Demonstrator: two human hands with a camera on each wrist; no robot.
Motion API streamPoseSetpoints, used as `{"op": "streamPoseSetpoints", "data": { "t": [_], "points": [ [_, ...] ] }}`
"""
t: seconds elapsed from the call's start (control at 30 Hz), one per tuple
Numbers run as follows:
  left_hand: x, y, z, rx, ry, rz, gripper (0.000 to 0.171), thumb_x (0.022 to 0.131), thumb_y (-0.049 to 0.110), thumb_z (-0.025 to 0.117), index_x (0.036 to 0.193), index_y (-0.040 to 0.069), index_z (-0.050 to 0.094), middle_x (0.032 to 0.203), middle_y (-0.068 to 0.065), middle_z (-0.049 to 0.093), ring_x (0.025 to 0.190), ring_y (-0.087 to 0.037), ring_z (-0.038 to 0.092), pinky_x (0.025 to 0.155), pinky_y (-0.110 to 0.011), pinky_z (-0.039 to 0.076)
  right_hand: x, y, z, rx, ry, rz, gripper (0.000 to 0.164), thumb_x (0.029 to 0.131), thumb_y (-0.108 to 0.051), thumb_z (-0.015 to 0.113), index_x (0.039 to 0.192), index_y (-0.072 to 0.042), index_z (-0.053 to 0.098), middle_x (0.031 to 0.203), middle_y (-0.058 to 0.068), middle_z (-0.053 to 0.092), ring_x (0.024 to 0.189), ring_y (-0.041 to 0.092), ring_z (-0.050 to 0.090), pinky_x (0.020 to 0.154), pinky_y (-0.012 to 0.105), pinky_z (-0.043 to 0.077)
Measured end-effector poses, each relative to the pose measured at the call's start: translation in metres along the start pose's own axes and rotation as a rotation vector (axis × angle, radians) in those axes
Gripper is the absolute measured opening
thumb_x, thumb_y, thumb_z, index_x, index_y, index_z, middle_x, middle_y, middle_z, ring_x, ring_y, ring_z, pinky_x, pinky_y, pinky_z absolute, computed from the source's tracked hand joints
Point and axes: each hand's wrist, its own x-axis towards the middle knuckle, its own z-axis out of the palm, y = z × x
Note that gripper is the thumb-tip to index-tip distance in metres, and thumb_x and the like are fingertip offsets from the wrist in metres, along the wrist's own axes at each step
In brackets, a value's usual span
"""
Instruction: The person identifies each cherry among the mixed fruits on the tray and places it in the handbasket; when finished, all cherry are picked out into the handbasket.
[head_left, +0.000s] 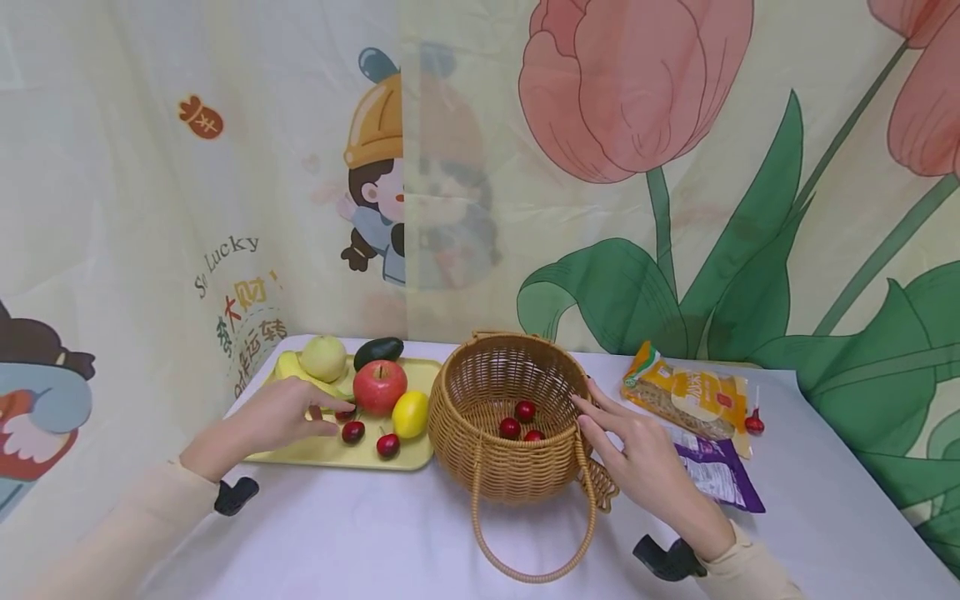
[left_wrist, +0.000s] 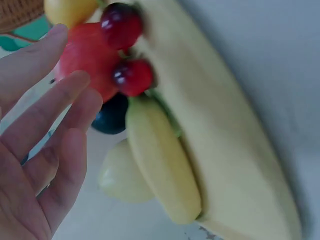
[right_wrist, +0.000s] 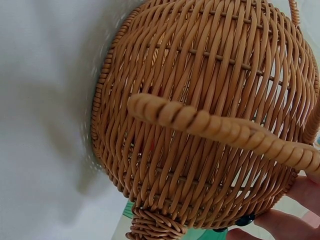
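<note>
My left hand point(head_left: 288, 414) hovers over the left part of a yellow tray point(head_left: 300, 457), fingers loosely bent with nothing between them. Just off its fingertips lie cherries with stems point(head_left: 353, 432); the left wrist view shows two of these cherries point(left_wrist: 133, 77) apart from the fingers. On the right, my right hand point(head_left: 637, 450) rests its fairly straight fingers on the rim of a round wicker basket point(head_left: 495, 467). The right wrist view catches only some fingertips point(right_wrist: 282, 224) against the woven side. Several cherries point(head_left: 525, 411) lie inside the basket, whose handle point(head_left: 534, 577) hangs down in front.
A red apple point(head_left: 380, 387), a lemon point(head_left: 410, 414), a banana point(left_wrist: 162, 157), a pale round fruit point(head_left: 324, 358) and a dark green avocado-like fruit point(head_left: 378, 352) share the tray. Right of the basket lie an orange-yellow food bag point(head_left: 686, 392), a purple packet point(head_left: 720, 473) and a small red item point(head_left: 754, 422).
</note>
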Motion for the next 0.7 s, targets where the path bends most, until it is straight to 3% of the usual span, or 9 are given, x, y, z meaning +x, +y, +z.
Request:
{"op": "streamPoseSetpoints", "data": {
  "t": [0.23, 0.43, 0.7],
  "points": [
    [0.005, -0.004, 0.022, 0.096, -0.008, 0.022, 0.032, 0.082, 0.025, 0.086, 0.113, 0.019, 0.081, 0.094, 0.006, 0.08, 0.072, -0.004, 0.059, 0.058, -0.019, 0.042, -0.001, 0.0, 0.001, 0.001, 0.006, -0.008, 0.038, 0.105, -0.027, 0.059, 0.137, -0.008, 0.065, 0.151, 0.019, 0.052, 0.128, 0.047, 0.059, 0.075, 0.04, 0.063],
    [0.009, -0.005, 0.031, 0.115, -0.024, -0.01, 0.032, 0.083, 0.025, 0.086, 0.113, 0.019, 0.081, 0.085, 0.012, 0.076, 0.073, -0.005, 0.059, 0.062, -0.019, 0.043, -0.001, 0.001, 0.001, -0.001, -0.005, 0.002, 0.038, 0.105, -0.028, 0.058, 0.138, -0.01, 0.065, 0.152, 0.018, 0.052, 0.131, 0.046, 0.057, 0.092, 0.053, 0.057],
    [0.013, -0.001, 0.035, 0.085, -0.021, -0.034, 0.033, 0.084, 0.023, 0.085, 0.115, 0.014, 0.08, 0.078, 0.014, 0.071, 0.066, -0.005, 0.049, 0.059, -0.019, 0.037, -0.001, 0.0, 0.001, 0.001, 0.006, -0.004, 0.038, 0.105, -0.027, 0.059, 0.138, -0.01, 0.065, 0.152, 0.018, 0.052, 0.129, 0.047, 0.059, 0.089, 0.051, 0.059]
  ]
}}
